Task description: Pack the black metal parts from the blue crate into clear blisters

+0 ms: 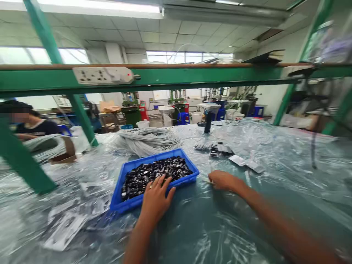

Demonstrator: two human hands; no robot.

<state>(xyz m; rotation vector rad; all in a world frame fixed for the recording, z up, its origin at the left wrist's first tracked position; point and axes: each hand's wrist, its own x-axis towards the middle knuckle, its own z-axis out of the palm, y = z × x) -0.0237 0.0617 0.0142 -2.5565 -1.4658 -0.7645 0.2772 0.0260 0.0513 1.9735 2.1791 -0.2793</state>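
My left hand (157, 196) rests over the front rim of a blue tray (117, 194), its fingers spread at the edge of the small black parts (156, 170) inside. No part shows in its grip. To the right of the tray, my right hand (221, 180) is closed low over the table, pinching a small pale item (209, 181) too blurred to identify. Beyond that hand lie flat silvery packets (238, 160) and dark pieces (217, 149).
Coiled grey cable (150, 139) lies behind the tray. Clear plastic sheeting (288, 165) covers the table. Bagged pieces (66, 227) lie at left. A green frame bar (192, 75) with a power strip (103, 75) crosses overhead. A person (38, 123) sits at far left.
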